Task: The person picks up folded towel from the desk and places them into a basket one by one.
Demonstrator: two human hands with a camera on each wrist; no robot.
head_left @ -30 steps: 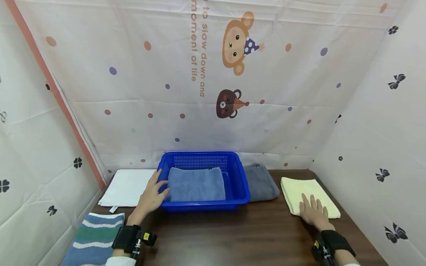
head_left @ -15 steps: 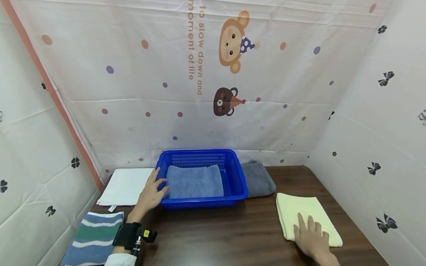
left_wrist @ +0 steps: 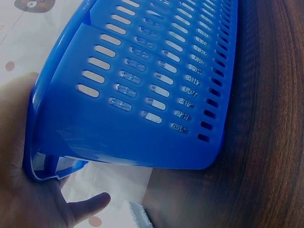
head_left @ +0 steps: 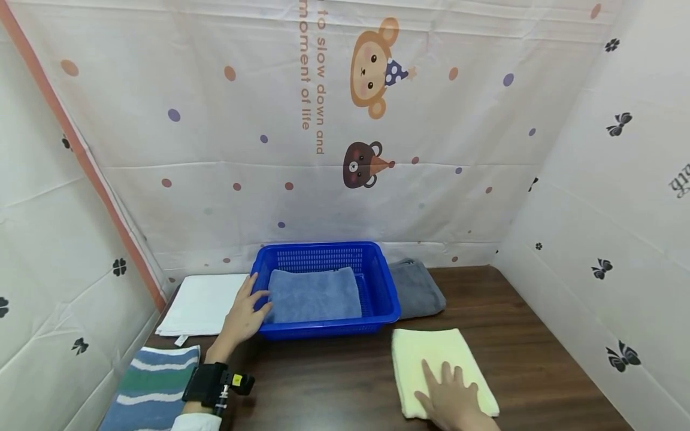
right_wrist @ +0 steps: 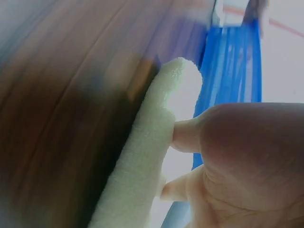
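Note:
At the left rim of the blue plastic basket, my left hand rests with its fingers spread over the edge. A folded blue towel lies inside the basket. In the left wrist view, one finger stands out straight beside the basket's corner. My right hand lies on a folded pale yellow towel at the front right, fingers spread on its top. The right wrist view shows fingertips touching that towel; its own far side is hidden.
A folded white towel lies left of the basket, with a striped blue and green towel nearer. Partly behind the basket's right side is a folded grey towel. Printed cloth walls surround the dark wooden table.
My right hand has slid the yellow towel toward me and then left, from the table's right side to in front of the grey towel. My left hand stays at the basket.

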